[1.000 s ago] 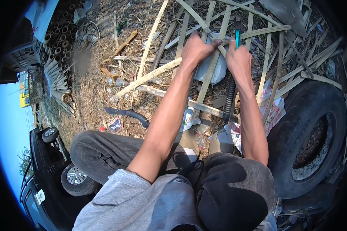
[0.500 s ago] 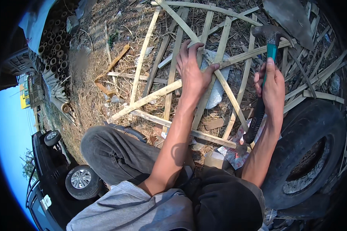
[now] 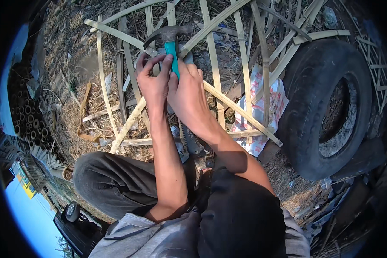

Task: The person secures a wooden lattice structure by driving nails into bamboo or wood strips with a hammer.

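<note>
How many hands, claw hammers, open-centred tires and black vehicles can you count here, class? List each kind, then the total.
Hands: 2 (left hand, right hand)
Claw hammer: 1
Open-centred tire: 1
Black vehicle: 1
Total: 5

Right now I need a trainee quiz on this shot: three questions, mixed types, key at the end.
1. Multiple choice. Next to its head, the handle of the hammer is: A) red, B) teal, C) yellow.
2. True or false. The hammer's head is at the end nearer the person.
3. Short answer. Which grip, left or right, is nearer the tyre?

Key:
1. B.
2. False; the head is at the far end, away from the person.
3. The right grip.
</note>
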Motion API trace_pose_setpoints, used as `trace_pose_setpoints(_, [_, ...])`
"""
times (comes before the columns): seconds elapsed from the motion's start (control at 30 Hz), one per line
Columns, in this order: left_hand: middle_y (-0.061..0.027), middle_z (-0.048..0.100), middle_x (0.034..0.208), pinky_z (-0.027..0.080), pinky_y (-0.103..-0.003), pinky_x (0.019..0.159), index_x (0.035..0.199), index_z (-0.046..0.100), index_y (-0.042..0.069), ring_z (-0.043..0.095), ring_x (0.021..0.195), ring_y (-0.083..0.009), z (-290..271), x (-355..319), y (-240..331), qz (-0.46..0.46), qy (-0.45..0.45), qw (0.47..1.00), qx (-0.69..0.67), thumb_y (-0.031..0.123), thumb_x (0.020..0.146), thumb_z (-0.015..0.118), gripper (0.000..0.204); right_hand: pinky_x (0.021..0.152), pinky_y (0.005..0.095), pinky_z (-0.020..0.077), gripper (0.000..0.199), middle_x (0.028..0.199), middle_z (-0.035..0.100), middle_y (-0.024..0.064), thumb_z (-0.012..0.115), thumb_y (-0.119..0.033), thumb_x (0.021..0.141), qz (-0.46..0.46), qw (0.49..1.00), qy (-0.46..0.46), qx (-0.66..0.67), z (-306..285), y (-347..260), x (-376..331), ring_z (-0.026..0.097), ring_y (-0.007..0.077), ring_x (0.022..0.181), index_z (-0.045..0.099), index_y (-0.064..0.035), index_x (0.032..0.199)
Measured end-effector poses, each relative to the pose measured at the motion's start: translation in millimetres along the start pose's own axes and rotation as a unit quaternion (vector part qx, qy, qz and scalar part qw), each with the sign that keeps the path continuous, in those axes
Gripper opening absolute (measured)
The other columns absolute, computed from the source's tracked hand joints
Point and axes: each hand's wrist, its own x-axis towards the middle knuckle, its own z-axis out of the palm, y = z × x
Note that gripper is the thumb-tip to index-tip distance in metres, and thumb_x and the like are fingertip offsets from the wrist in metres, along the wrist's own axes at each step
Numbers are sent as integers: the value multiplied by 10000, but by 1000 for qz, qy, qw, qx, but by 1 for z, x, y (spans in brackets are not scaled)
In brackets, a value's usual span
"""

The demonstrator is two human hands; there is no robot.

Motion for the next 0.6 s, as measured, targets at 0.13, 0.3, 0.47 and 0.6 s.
trace_pose_setpoints(0.13, [-164,599,1211,402,-496,1041,1106,586,18,512,1224,-347,-10,2,-1,-5,12,998,67,388,754,865,582,800,473,518,266,1058,553,272,609,12,895,8,999,-26,-22,-5,-8,-1,618,450,912,635,114,1140])
trace_pose_setpoints(0.3, [-140,578,1249,298,-507,1039,1138,600,54,467,1249,-340,13,-10,23,59,39,986,148,403,728,854,596,825,497,499,198,1012,576,251,564,3,936,17,998,-56,8,-20,3,3,613,436,919,631,74,1108])
trace_pose_setpoints(0.47, [-323,382,1480,190,-616,1052,1247,583,-8,297,1397,-439,22,-21,23,135,47,960,242,349,863,741,547,843,479,503,206,1036,611,240,587,-65,974,25,998,-53,-3,-41,9,-26,623,433,944,630,54,1136])
trace_pose_setpoints(0.6, [-364,192,1581,162,-657,1056,1412,482,-9,232,1431,-468,34,-27,42,154,48,931,327,266,957,627,551,731,438,535,181,977,641,220,624,-88,971,74,994,59,-49,-116,27,-46,666,377,829,657,45,1089])
